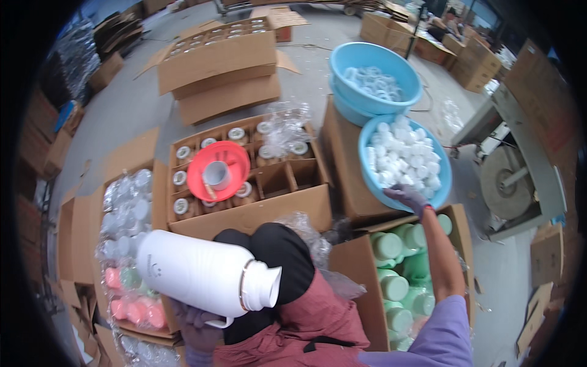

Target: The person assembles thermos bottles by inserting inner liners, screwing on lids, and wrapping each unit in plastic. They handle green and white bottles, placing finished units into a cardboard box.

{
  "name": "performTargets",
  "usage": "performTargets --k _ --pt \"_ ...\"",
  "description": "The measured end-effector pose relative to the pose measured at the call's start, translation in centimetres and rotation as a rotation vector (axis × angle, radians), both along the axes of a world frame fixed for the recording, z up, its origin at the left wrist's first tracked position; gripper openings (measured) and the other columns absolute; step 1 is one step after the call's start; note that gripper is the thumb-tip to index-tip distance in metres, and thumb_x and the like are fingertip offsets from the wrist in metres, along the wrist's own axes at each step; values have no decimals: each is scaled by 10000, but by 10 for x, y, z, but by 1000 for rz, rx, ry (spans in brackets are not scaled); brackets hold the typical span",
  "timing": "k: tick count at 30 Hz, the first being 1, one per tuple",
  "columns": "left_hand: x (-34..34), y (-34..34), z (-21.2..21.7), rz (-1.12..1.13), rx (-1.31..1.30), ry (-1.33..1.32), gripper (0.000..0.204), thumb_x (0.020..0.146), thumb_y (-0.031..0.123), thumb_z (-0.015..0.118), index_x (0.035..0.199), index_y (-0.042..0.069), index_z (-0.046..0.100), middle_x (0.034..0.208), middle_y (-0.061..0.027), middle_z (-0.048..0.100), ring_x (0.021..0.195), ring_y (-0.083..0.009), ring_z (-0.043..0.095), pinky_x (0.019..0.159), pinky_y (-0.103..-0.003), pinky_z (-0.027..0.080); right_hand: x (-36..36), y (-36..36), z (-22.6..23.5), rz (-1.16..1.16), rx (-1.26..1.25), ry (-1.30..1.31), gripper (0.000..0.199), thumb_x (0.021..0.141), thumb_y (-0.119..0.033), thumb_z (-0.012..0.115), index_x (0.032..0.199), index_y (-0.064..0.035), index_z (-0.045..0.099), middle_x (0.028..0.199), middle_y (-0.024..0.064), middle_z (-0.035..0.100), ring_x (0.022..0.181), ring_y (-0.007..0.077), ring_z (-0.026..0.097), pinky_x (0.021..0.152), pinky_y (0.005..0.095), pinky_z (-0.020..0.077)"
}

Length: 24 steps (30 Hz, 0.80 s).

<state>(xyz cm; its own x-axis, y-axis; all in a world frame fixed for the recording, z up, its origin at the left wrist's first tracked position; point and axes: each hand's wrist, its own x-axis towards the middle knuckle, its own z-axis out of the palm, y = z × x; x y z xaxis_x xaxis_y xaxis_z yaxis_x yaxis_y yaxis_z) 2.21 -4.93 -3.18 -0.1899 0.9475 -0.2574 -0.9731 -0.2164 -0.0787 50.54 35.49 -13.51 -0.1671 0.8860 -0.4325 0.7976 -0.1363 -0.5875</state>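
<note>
A white thermos jug lies tilted across my lap, its uncapped mouth toward the right and a small white handle underneath. My left hand, in a purple-grey glove, holds the jug from below; the jug hides part of the fingers. To the right, my gloved right hand reaches to the near rim of a blue basin, fingers stretched out beside a heap of white plastic stoppers. No stopper can be made out in those fingers.
A red dish with a white cup rests on a divided carton of bottles. Another blue basin holds clear rings. Cartons flank me: green-lidded containers right, wrapped clear and pink pieces left. A machine stands right.
</note>
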Motion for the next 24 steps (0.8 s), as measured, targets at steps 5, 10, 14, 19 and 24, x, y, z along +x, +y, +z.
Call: performTargets --k 5,10,14,19,24 --pt "10 -10 -34 240 -120 -394 240 1041 363 516 924 164 580 625 106 333 553 -23 309 575 -165 333 -15 -3 18 -117 -10 18 635 890 -580 641 1085 23 683 1002 122 677 935 223 624 853 351 482" --pt "23 -13 -31 64 -5 4 314 1038 471 473 991 177 572 675 92 384 597 -49 376 679 -173 439 -2 20 -13 -141 131 -369 781 746 -568 783 1174 63 616 1161 234 671 1040 360 662 871 420 539" --pt "23 -9 -42 73 -63 69 471 1026 559 429 1077 113 574 724 54 500 661 -86 512 780 -295 543 26 49 -60 -208 197 -409 967 692 -579 786 1372 40 487 1433 266 501 1305 384 521 1075 415 436" --pt "24 -26 -54 79 49 41 557 1009 581 425 1186 76 577 835 -22 632 801 -170 650 884 -427 583 -53 -11 11 -299 796 -126 350 823 -267 749 952 10 578 831 152 600 816 300 624 738 399 499" --pt "22 -27 -45 78 16 113 554 1005 576 433 1182 73 587 897 -56 684 880 -206 691 916 -486 581 -218 -187 133 401 552 810 407 854 -49 698 1213 -30 508 1098 112 567 1056 192 562 923 328 468"
